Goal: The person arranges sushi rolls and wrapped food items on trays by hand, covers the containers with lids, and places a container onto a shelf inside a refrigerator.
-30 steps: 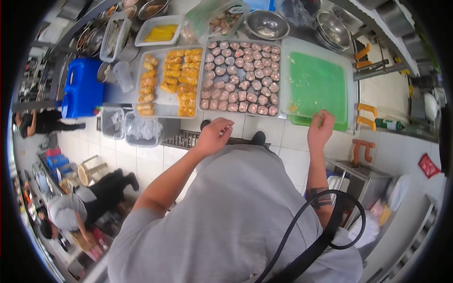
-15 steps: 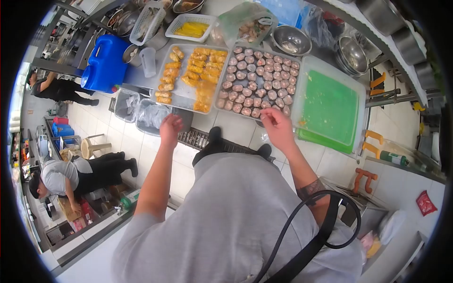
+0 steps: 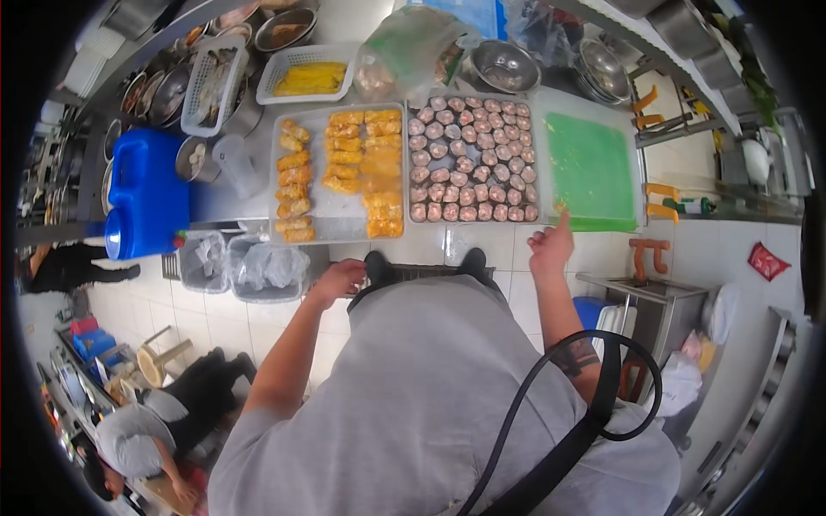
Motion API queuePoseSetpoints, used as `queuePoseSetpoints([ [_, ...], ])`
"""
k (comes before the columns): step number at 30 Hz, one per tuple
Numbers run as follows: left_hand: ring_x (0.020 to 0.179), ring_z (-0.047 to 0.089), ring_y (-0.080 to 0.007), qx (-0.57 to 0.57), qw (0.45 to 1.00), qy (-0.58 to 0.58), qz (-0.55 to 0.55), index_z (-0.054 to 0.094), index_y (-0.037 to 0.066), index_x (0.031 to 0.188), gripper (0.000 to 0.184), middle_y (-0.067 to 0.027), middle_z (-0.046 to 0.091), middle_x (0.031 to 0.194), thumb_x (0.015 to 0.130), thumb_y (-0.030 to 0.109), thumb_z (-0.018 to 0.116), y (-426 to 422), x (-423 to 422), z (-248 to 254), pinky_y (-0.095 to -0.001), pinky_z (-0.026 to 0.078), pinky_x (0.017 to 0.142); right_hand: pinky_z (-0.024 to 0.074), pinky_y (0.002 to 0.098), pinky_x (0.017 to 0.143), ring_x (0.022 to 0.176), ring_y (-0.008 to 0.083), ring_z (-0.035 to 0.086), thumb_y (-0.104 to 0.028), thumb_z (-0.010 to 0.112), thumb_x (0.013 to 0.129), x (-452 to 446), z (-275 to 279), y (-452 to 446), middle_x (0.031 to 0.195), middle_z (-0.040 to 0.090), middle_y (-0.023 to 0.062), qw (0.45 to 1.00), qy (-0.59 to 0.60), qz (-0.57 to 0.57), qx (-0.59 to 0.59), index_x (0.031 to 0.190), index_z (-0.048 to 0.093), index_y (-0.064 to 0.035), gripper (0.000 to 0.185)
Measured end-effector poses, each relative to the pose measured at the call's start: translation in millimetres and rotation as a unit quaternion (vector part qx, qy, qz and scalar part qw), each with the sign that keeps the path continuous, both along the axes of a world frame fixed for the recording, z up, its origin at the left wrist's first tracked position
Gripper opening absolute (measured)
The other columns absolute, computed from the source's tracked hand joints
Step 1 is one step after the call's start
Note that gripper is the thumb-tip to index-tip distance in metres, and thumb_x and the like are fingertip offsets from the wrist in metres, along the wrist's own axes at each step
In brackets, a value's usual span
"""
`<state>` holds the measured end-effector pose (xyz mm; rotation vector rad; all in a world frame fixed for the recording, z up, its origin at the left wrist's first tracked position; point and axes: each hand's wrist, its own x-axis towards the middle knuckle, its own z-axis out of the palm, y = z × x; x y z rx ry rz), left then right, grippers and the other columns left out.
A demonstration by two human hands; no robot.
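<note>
Hands look to be between touches; contact would call for a small forward reach. The right hand [image 3: 552,248], one finger extended, its grip half-folded and seemingly empty, is by the green tray [image 3: 594,159] on the bench [image 3: 205,203]; contact is unclear. The left hand [image 3: 341,280], loosely open, seemingly empty, hangs near the tray of rolls [image 3: 317,211]. Half a second ago the right hand was at the dumpling tray [image 3: 473,223]

Grey short-sleeved shirt [image 3: 439,387], black shoes [image 3: 377,265], looped black cable [image 3: 659,383]
</note>
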<state>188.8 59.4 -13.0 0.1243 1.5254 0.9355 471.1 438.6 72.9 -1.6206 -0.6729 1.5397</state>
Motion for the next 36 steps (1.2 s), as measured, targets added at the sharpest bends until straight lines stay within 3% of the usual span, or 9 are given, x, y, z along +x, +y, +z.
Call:
queuePoseSetpoints([
  [7, 0.101, 0.067, -0.0153, 0.003, 0.986, 0.071, -0.15, 0.066, 0.007, 0.137, 0.039, -0.0052, 0.072, 0.116, 0.1, 0.02, 0.066, 38, -21, -6, -0.0316, 0.055, 0.086, 0.0562, 0.0459, 0.063, 0.079, 0.027, 0.061, -0.038, 0.065, 0.103, 58, -26, 38, 0.109, 0.054, 0.0143, 0.991, -0.002, -0.125, -0.048, 0.111, 0.051, 0.0002, 0.042],
  [9, 0.102, 0.068, -0.0161, 0.004, 0.979, 0.098, -0.18, 0.068, 0.006, 0.134, 0.038, -0.0059, 0.073, 0.118, 0.099, 0.02, 0.065, 40, -29, -8, -0.0326, 0.055, 0.087, 0.0558, 0.0439, 0.068, 0.075, 0.0249, 0.06, -0.036, 0.068, 0.101, 69, -29, 40, 0.107, 0.059, 0.015, 0.993, -0.025, -0.106, -0.052, 0.116, 0.055, 0.0019, 0.043],
  [11, 0.105, 0.071, -0.0186, 0.115, 0.807, 0.285, -0.504, 0.072, 0.004, 0.127, 0.035, -0.0088, 0.075, 0.121, 0.097, 0.022, 0.066, 46, -38, -11, -0.0359, 0.056, 0.091, 0.054, 0.0402, 0.069, 0.073, 0.0218, 0.06, -0.033, 0.069, 0.101, 81, -29, 32, 0.098, 0.061, 0.0129, 0.991, -0.115, -0.061, -0.017, 0.113, 0.058, 0.0018, 0.039],
  [14, 0.107, 0.072, -0.021, 0.071, 0.823, 0.157, -0.541, 0.075, 0.003, 0.121, 0.03, -0.011, 0.076, 0.124, 0.097, 0.02, 0.065, 72, -39, 76, -0.0373, 0.056, 0.096, 0.0437, 0.0337, 0.056, 0.057, 0.014, 0.05, -0.028, 0.068, 0.103, 95, -43, 25, 0.077, 0.057, 0.0038, 0.959, -0.241, 0.063, 0.134, 0.104, 0.063, -0.0017, 0.027],
  [16, 0.106, 0.073, -0.0197, 0.096, 0.872, 0.052, -0.477, 0.074, 0.0, 0.12, 0.025, -0.0107, 0.078, 0.115, 0.102, 0.012, 0.061, 93, -46, 137, -0.0333, 0.057, 0.096, 0.0353, 0.0309, 0.043, 0.044, 0.0093, 0.041, -0.026, 0.066, 0.105, 78, -43, 30, 0.064, 0.05, -0.0031, 0.921, -0.272, 0.141, 0.242, 0.098, 0.064, -0.0051, 0.022],
  [22, 0.093, 0.072, -0.0148, 0.199, 0.927, 0.073, -0.309, 0.072, 0.003, 0.123, 0.028, -0.0058, 0.075, 0.101, 0.106, 0.023, 0.063, 173, -155, 216, -0.0303, 0.058, 0.084, 0.052, 0.0292, 0.08, 0.085, 0.0129, 0.066, -0.024, 0.059, 0.109, -92, 76, 68, 0.087, 0.069, 0.0042, 0.8, -0.252, 0.362, 0.406, 0.112, 0.069, -0.0029, 0.024],
  [29, 0.089, 0.069, -0.0151, 0.202, 0.903, 0.379, 0.028, 0.072, 0.004, 0.12, 0.036, -0.0063, 0.074, 0.101, 0.101, 0.033, 0.065, 341, -284, 125, -0.0311, 0.054, 0.078, 0.053, 0.0421, 0.103, 0.119, 0.0351, 0.07, -0.029, 0.057, 0.108, -282, 38, 239, 0.13, 0.071, 0.0227, 0.7, -0.246, 0.442, 0.504, 0.132, 0.067, -0.0043, 0.036],
  [33, 0.088, 0.069, -0.017, 0.179, 0.876, 0.432, 0.119, 0.072, 0.004, 0.121, 0.036, -0.0077, 0.075, 0.104, 0.101, 0.034, 0.065, 424, -344, 72, -0.0337, 0.056, 0.078, 0.0541, 0.0404, 0.098, 0.114, 0.0345, 0.071, -0.014, 0.056, 0.106, -362, 28, 313, 0.124, 0.073, 0.019, 0.51, -0.518, 0.552, 0.409, 0.135, 0.063, -0.0027, 0.031],
  [36, 0.089, 0.069, -0.0175, 0.126, 0.88, 0.433, 0.15, 0.071, 0.004, 0.122, 0.036, -0.0076, 0.074, 0.104, 0.102, 0.034, 0.064, 458, -367, 53, -0.0337, 0.056, 0.079, 0.0538, 0.0399, 0.097, 0.114, 0.0335, 0.07, -0.014, 0.056, 0.106, -372, 24, 326, 0.124, 0.073, 0.0186, 0.496, -0.517, 0.568, 0.405, 0.134, 0.063, -0.0021, 0.031],
])
